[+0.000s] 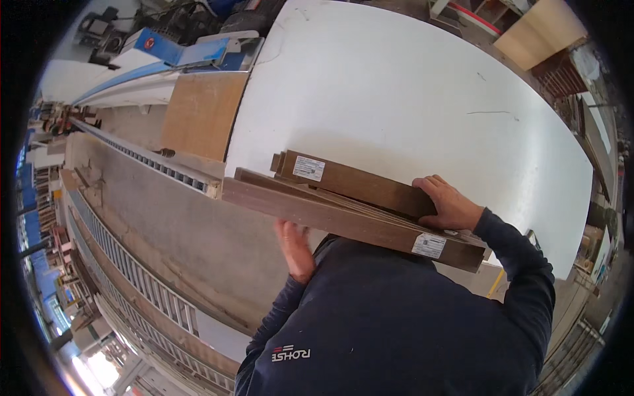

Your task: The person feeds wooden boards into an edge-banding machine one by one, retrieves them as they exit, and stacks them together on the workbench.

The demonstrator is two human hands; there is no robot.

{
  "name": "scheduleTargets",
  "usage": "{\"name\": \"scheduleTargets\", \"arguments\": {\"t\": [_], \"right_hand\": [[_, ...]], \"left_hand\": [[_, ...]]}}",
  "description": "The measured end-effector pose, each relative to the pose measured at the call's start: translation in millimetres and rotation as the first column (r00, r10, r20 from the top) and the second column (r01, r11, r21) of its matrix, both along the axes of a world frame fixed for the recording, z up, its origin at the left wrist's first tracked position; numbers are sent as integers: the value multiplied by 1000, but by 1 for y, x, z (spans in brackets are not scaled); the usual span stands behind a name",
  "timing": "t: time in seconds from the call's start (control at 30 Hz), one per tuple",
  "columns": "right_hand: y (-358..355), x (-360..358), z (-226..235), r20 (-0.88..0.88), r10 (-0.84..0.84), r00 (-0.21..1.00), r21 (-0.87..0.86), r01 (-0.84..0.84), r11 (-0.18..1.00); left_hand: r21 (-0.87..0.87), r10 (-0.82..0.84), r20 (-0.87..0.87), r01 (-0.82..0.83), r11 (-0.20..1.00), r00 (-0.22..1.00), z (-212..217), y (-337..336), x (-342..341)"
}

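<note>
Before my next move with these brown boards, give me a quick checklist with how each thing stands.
1. Right hand on the back board: ok; the right hand spans the back board near its right end.
2. Left hand supporting the front board: cannot tell; the left hand is by the near edge of the front board, contact unclear.
3. Boards lined up: not ok; they fan out, left ends staggered.
4. White labels uncovered: ok for the back label and front label.
5. Front board fully on the white table: cannot tell; the boards hide the table's near edge.
</note>
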State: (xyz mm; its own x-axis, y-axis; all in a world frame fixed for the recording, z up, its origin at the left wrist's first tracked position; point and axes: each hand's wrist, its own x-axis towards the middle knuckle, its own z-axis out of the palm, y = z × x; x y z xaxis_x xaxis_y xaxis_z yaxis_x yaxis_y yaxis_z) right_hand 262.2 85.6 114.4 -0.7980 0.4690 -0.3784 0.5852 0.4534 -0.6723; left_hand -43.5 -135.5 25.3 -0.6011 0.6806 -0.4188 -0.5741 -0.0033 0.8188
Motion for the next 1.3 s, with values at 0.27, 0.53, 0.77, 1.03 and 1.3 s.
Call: {"name": "scheduleTargets", "arguments": {"t": [0.27, 0.53, 0.77, 1.03, 1.3], "right_hand": [[43, -127, -14, -90, 75, 993, -267, -96, 959], [33, -182, -40, -117, 51, 992, -416, -95, 904], [14, -196, -8, -325, 38, 945, -453, -191, 871], [-18, -222, 21, -292, 298, 909, -302, -383, 873], [-20, -222, 14, -275, 203, 940, -308, -286, 907]], "left_hand": [[54, -134, 452, 123, 991, 882, 50, 49, 31], [112, -88, 519, 35, 993, 850, 60, 53, 37], [40, -57, 724, 41, 998, 687, 68, 59, 31], [272, -133, 685, -82, 959, 716, 68, 65, 39], [126, -103, 751, 11, 992, 652, 75, 57, 33]]}}
